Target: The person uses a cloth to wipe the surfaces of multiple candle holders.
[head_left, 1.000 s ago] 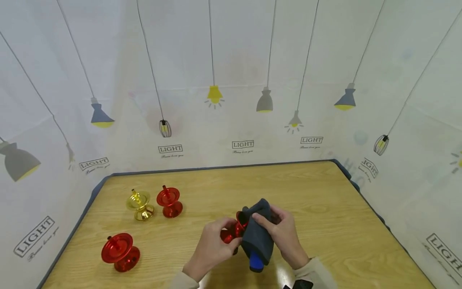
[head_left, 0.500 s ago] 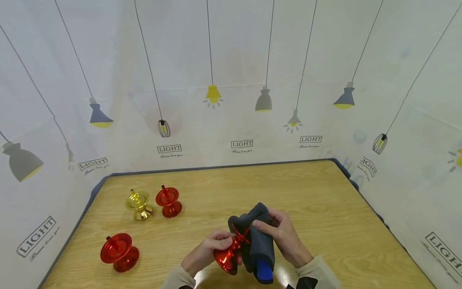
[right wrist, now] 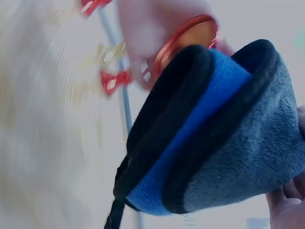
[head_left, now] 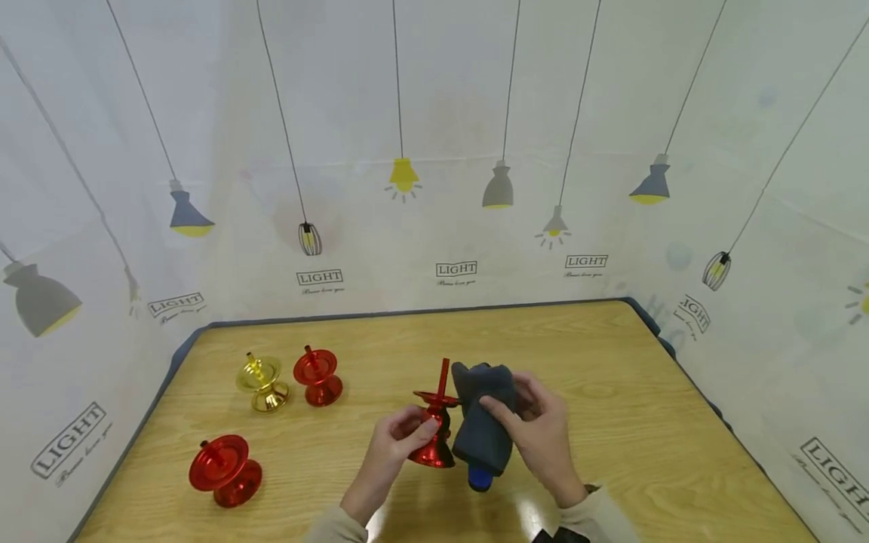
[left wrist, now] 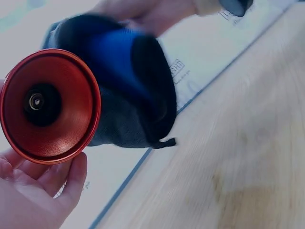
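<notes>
My left hand (head_left: 388,452) pinches a shiny red candle holder (head_left: 434,451) by its stem, above the wooden table. It stands nearly upright, its thin spike pointing up and its dish overlapping the cloth in the head view. The left wrist view shows its hollow round underside (left wrist: 71,114) with a small screw at the centre. My right hand (head_left: 546,434) holds a folded dark grey cloth (head_left: 485,441) right beside the dish, thumb on top. Blue lining (right wrist: 205,114), black edging and a small loop show in the right wrist view.
On the left of the table (head_left: 645,407) stand a gold candle holder (head_left: 270,396), a red candle holder (head_left: 323,388) close by it, and another red candle holder (head_left: 237,483) nearer the front. A white sheet (head_left: 380,98) printed with hanging lamps surrounds the table.
The held candle holder has come out from the cloth's folds, its base tipped first toward me, then turned more upright. The cloth has shifted slightly up. The other candle holders stay put.
</notes>
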`<state>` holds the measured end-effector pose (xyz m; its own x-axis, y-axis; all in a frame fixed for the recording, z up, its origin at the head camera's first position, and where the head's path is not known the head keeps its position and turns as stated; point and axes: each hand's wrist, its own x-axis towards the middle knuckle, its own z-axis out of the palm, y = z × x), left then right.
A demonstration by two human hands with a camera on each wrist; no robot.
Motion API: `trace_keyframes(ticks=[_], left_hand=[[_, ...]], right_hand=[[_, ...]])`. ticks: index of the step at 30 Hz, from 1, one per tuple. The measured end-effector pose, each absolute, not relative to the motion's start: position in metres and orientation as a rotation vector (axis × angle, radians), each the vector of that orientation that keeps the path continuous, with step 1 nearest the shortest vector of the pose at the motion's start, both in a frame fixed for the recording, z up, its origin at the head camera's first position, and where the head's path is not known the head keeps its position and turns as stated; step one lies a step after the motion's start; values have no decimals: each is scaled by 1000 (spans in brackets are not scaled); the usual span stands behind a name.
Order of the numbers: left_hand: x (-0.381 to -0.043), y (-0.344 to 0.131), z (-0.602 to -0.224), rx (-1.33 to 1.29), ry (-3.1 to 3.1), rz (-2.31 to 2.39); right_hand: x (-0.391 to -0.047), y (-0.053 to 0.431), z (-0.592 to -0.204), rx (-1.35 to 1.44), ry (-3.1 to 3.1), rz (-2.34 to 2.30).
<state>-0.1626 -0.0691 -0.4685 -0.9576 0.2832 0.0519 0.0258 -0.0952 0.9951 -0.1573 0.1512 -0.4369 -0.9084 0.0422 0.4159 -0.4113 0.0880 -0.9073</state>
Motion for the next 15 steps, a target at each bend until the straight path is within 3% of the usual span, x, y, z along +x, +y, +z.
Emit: trace_keyframes(ticks=[7, 15], left_hand=[[-156, -61, -464, 395, 2243, 2155], [-154, -64, -465, 345, 2322, 2173]], right_hand=[[-156, 148, -436, 792, -2132, 1376], [-154, 155, -433, 1069, -2289, 1246]])
